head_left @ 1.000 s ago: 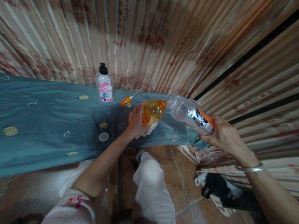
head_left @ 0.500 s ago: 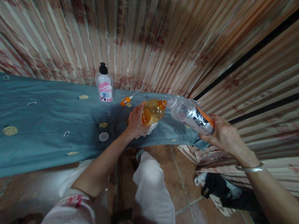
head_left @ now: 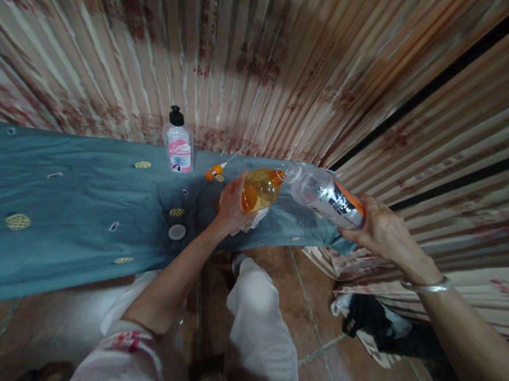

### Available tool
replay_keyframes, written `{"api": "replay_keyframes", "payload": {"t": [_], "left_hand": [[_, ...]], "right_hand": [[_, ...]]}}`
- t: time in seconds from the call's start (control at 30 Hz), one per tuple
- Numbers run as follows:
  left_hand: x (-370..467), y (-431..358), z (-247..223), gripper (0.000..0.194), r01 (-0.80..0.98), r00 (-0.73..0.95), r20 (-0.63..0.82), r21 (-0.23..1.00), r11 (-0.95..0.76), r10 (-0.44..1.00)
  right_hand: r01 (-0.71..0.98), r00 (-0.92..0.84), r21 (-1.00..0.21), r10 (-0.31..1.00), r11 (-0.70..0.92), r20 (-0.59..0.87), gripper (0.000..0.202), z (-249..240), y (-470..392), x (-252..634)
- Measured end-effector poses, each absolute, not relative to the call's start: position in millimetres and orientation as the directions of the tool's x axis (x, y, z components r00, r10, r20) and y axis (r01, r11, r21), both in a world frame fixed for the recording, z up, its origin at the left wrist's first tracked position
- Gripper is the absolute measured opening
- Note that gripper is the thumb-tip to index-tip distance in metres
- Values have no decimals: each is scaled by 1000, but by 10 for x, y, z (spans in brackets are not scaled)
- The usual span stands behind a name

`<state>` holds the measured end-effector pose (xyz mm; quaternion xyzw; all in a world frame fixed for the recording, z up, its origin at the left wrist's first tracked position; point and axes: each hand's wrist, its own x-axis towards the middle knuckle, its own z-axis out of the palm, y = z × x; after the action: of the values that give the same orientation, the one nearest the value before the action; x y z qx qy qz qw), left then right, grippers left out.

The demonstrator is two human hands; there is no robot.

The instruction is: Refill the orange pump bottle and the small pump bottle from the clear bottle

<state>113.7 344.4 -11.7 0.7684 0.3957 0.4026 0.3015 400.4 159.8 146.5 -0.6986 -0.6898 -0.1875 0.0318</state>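
Observation:
My left hand point(head_left: 233, 206) is wrapped round an orange see-through spray bottle point(head_left: 263, 189), which leans to the right with its nozzle off. My right hand point(head_left: 380, 229) grips the lower end of a clear plastic bottle point(head_left: 319, 191) with an orange, black and silver label. That bottle is tipped to the left, and its mouth meets the neck of the orange bottle. Whether liquid runs between them is too fine to see. Behind my left hand lies an orange spray nozzle point(head_left: 214, 171) with a thin white tube. A round white cap point(head_left: 176, 232) rests left of my forearm.
A clear pump-top bottle point(head_left: 179, 146) with a black cap and pink label stands at the back of the teal cloth point(head_left: 83, 207). Pleated curtains point(head_left: 246, 59) hang behind and at right. Dark and white fabric point(head_left: 374, 321) lies on the tiled floor. White lacy material point(head_left: 256, 220) shows under the orange bottle.

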Motion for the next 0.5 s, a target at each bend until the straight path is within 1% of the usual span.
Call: {"api": "replay_keyframes", "payload": {"t": [0.3,0.5], "left_hand": [[1122,3452,-100,111,342,383,368,795,-500,847],[1123,3452,-92,110,363,386,359,788,-498,850]], "right_hand": [[977,5,199,953,-69,303,73,1472,1601,3991],[977,-3,205,954,-61,300,72,1472,1603,3989]]}}
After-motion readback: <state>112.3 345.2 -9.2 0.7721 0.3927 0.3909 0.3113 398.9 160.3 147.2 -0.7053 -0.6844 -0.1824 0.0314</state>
